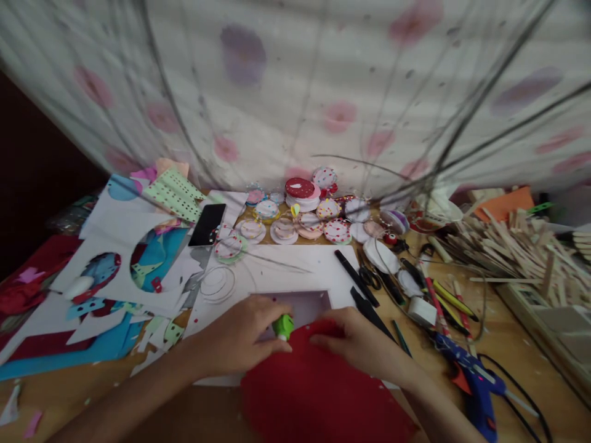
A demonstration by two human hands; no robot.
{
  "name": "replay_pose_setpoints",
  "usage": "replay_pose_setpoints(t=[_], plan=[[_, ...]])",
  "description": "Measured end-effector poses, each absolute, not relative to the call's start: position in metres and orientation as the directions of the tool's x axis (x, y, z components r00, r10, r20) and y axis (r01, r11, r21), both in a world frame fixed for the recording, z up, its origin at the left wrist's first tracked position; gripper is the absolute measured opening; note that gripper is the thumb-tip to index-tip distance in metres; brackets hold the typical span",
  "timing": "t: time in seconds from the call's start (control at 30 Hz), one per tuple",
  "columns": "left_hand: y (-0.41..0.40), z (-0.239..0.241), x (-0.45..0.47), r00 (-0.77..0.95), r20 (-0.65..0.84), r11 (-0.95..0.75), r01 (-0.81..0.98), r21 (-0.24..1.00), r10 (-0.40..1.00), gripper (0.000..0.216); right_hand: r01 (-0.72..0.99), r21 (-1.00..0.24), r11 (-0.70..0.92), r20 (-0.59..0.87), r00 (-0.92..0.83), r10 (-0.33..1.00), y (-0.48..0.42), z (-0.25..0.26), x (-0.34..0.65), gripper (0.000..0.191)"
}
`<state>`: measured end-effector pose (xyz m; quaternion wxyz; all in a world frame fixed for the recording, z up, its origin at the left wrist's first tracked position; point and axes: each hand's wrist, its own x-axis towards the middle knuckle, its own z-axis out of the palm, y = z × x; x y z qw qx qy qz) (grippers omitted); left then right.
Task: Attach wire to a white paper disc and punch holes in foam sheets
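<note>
My left hand (240,335) is closed around a small green tool (282,326), pressing it at the top edge of a red sheet (318,394). My right hand (355,344) lies on the same red sheet with its fingers pressed down on the upper edge, right of the green tool. Under the red sheet is a white sheet (286,267) with a pale rectangular cut-out (305,304) just beyond my fingers. Both hands work close together near the table's front.
Round decorated discs (300,212) cluster at the back. A black phone (207,224) and cut white and blue paper (138,258) lie left. Scissors (367,277), pens, a blue glue gun (475,381) and a pile of wooden sticks (512,246) lie right. A flowered cloth (323,80) hangs behind.
</note>
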<state>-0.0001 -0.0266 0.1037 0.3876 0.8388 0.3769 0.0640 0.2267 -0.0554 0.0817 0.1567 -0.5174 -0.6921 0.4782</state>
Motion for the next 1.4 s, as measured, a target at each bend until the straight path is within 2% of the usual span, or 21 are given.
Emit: replay_pose_setpoints(t=[0.07, 0.13, 0.27, 0.4, 0.47, 0.53, 0.6, 0.67, 0.87, 1.17, 1.27, 1.4], plan=[[-0.029, 0.108, -0.004, 0.738, -0.150, -0.502, 0.578, 0.643, 0.658, 0.027, 0.600, -0.799, 0.035, -0.247, -0.382, 0.891, -0.059, 0.081, 0.229, 0.016], [-0.031, 0.109, -0.009, 0.739, -0.158, -0.466, 0.560, 0.685, 0.656, 0.034, 0.598, -0.800, 0.047, -0.226, -0.374, 0.899, -0.062, 0.084, 0.232, 0.015], [-0.032, 0.101, -0.016, 0.681, -0.254, -0.097, 0.433, 0.896, 0.686, 0.032, 0.425, -0.903, 0.064, -0.166, -0.483, 0.860, -0.068, 0.095, 0.230, 0.013], [-0.031, 0.089, -0.019, 0.670, -0.305, 0.197, 0.234, 0.952, 0.677, 0.029, 0.197, -0.980, 0.023, -0.093, -0.561, 0.823, -0.069, 0.098, 0.219, 0.012], [-0.030, 0.087, -0.021, 0.676, -0.321, 0.263, 0.192, 0.946, 0.664, 0.031, 0.212, -0.977, 0.006, -0.105, -0.510, 0.853, -0.067, 0.094, 0.216, 0.015], [-0.028, 0.089, -0.024, 0.653, -0.343, 0.296, 0.186, 0.937, 0.675, 0.032, 0.327, -0.945, -0.001, -0.142, -0.409, 0.901, -0.064, 0.089, 0.216, 0.017], [-0.025, 0.093, -0.027, 0.612, -0.360, 0.296, 0.207, 0.932, 0.705, 0.031, 0.446, -0.895, -0.028, -0.183, -0.308, 0.934, -0.061, 0.086, 0.219, 0.019], [-0.022, 0.095, -0.026, 0.593, -0.354, 0.280, 0.217, 0.935, 0.723, 0.029, 0.479, -0.874, -0.076, -0.229, -0.269, 0.935, -0.058, 0.085, 0.221, 0.020], [-0.014, 0.097, -0.009, 0.619, -0.328, 0.275, 0.183, 0.944, 0.714, 0.026, 0.325, -0.920, -0.220, -0.334, -0.352, 0.874, -0.056, 0.089, 0.216, 0.021], [-0.015, 0.088, -0.006, 0.651, -0.363, 0.302, 0.210, 0.930, 0.666, 0.026, 0.293, -0.925, -0.242, -0.344, -0.376, 0.861, -0.052, 0.092, 0.211, 0.019], [-0.016, 0.089, -0.008, 0.652, -0.350, 0.232, 0.263, 0.936, 0.673, 0.026, 0.295, -0.926, -0.236, -0.339, -0.374, 0.863, -0.052, 0.091, 0.210, 0.018], [-0.018, 0.100, -0.008, 0.653, -0.297, 0.039, 0.378, 0.925, 0.697, 0.025, 0.301, -0.929, -0.215, -0.321, -0.364, 0.875, -0.051, 0.089, 0.209, 0.019]])
